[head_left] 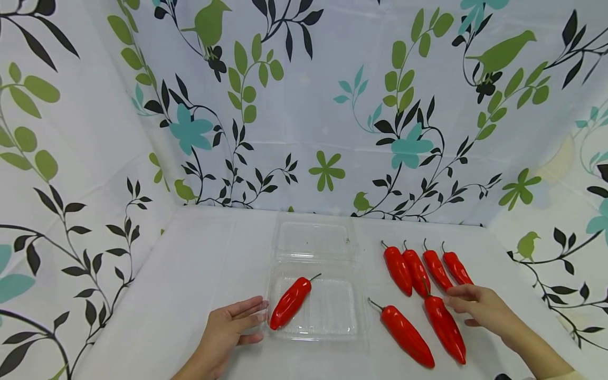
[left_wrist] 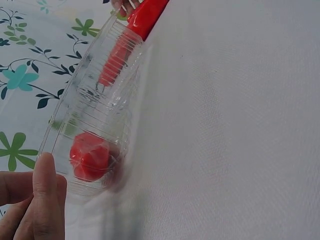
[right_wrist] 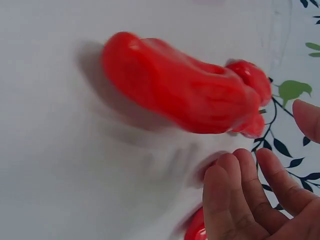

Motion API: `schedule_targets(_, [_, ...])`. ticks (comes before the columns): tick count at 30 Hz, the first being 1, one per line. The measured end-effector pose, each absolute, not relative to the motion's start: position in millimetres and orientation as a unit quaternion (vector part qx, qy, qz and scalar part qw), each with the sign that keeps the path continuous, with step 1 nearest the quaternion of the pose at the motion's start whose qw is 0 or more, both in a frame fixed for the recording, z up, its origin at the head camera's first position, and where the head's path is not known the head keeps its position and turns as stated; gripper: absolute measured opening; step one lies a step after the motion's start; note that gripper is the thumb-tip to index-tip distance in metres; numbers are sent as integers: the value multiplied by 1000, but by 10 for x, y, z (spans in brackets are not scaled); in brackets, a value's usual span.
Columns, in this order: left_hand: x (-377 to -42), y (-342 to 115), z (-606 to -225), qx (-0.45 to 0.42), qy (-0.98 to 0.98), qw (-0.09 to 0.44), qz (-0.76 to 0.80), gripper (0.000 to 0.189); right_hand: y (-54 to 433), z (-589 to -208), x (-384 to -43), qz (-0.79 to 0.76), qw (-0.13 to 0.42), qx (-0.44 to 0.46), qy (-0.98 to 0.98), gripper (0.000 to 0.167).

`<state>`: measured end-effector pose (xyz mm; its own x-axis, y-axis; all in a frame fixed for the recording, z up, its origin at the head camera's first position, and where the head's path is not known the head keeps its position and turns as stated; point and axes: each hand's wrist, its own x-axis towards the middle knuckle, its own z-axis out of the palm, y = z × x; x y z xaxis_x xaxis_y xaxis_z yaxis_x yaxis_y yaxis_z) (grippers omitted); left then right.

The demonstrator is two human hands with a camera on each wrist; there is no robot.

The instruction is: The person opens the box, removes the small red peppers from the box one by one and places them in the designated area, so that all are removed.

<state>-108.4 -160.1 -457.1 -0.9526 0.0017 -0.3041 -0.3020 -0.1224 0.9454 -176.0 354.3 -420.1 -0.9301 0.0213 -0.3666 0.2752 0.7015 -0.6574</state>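
Observation:
My left hand (head_left: 234,331) is at the left rim of a clear plastic clamshell container (head_left: 332,336), fingers fairly straight. In the left wrist view its fingertips (left_wrist: 46,167) meet the rim; whether they press it I cannot tell. One red chili pepper (head_left: 291,303) lies slanted inside the container, stem up and right. My right hand (head_left: 486,310) hovers beside another red pepper (head_left: 445,330), near its stem end. The right wrist view shows extended fingers (right_wrist: 252,185), nothing between them, and a red pepper (right_wrist: 180,90) apart from them.
A separate red pepper (head_left: 407,336) lies between the container and my right hand. Behind the hand, several more peppers (head_left: 398,270) form a row, stems pointing away. The container's raised lid (head_left: 313,240) leans back. Patterned cloth (head_left: 304,105) hangs behind the white table (head_left: 214,253).

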Motion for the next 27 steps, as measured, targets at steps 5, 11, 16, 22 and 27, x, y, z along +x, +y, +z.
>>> schedule_targets(5, [-1085, -1597, -4577, -116, 656, 100, 739, 48, 3454, -4043, -1771, -380, 131, 62, 914, 72])
schedule_targets(11, [-1083, -1596, -4586, -114, 655, 96, 741, 47, 3201, -3887, -1726, -393, 75, 26, 916, 74])
schedule_targets(16, [-1083, -1606, -4585, -113, 654, 95, 742, 47, 2861, -3715, -1660, -458, 45, -24, 887, 71])
schedule_targets(22, [-1080, -1612, -4580, -115, 653, 94, 743, 49, 2483, -3488, -1601, -548, 51, -57, 833, 76])
schedule_targets(27, [-1070, -1609, -4589, -109, 651, 96, 745, 49, 2210, -3392, -1579, -672, 80, -67, 733, 72])
